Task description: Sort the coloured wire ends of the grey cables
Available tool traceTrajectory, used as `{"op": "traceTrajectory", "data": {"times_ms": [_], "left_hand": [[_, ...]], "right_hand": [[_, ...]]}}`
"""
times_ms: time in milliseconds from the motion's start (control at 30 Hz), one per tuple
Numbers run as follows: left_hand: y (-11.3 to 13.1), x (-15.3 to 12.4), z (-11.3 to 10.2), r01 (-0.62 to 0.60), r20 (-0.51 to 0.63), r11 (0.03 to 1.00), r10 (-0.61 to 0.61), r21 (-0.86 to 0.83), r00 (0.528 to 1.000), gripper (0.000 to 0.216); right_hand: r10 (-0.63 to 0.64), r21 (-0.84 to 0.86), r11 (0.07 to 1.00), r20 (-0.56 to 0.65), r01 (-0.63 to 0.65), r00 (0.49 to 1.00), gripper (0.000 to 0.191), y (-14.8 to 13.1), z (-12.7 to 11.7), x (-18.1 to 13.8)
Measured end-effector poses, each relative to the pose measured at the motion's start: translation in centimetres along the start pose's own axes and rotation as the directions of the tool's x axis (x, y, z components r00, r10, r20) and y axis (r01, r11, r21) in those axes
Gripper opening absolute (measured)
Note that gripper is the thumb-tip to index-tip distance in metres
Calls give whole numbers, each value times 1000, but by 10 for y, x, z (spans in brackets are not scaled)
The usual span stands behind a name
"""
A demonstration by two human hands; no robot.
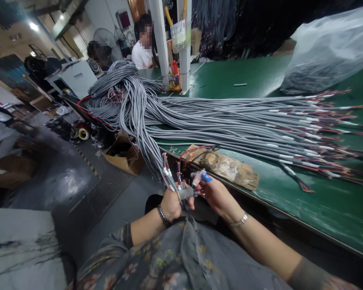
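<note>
My left hand [171,204] is closed around the end of a bundle of grey cables [149,141], close to my body. White-sleeved ends with stripped coloured wires [165,161] stick up above this hand. A grey wrapped piece [186,193] lies across its fingers. Just to the right, my right hand [214,194] has its fingers drawn together at the thin coloured wires [199,193]. Its fingertips are covered, one with blue tape [206,177] and another with whitish wrapping. The exact pinch point is partly hidden.
Many grey cables [218,117] lie along the green table [305,205], coiled at the left end. A worn cardboard-covered block [230,167] sits at the near edge. A plastic bag [329,52], a white post [185,60], an open carton [124,155] and a seated person [142,52] surround the spot.
</note>
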State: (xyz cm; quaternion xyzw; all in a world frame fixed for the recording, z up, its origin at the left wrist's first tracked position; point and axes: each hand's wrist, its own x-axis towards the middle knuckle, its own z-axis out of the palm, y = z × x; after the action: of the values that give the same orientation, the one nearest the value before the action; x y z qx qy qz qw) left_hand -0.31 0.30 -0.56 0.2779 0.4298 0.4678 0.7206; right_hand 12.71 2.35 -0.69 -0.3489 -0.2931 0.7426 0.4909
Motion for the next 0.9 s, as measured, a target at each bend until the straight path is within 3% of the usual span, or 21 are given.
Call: {"op": "traceTrajectory", "data": {"times_ms": [267, 600, 900], "left_hand": [[1, 4, -1, 26, -11, 999, -27, -26, 1000, 38], [2, 6, 4, 29, -5, 999, -29, 35, 1000, 39], [0, 2, 2, 46, -14, 994, -45, 97, 999, 37]], "right_hand": [[-7, -27, 1000, -30, 7, 1000, 45, 4, -5, 3], [137, 107, 982, 171, -157, 976, 48, -2, 11, 6], [115, 127, 983, 109, -129, 987, 47, 2, 13, 6]]}}
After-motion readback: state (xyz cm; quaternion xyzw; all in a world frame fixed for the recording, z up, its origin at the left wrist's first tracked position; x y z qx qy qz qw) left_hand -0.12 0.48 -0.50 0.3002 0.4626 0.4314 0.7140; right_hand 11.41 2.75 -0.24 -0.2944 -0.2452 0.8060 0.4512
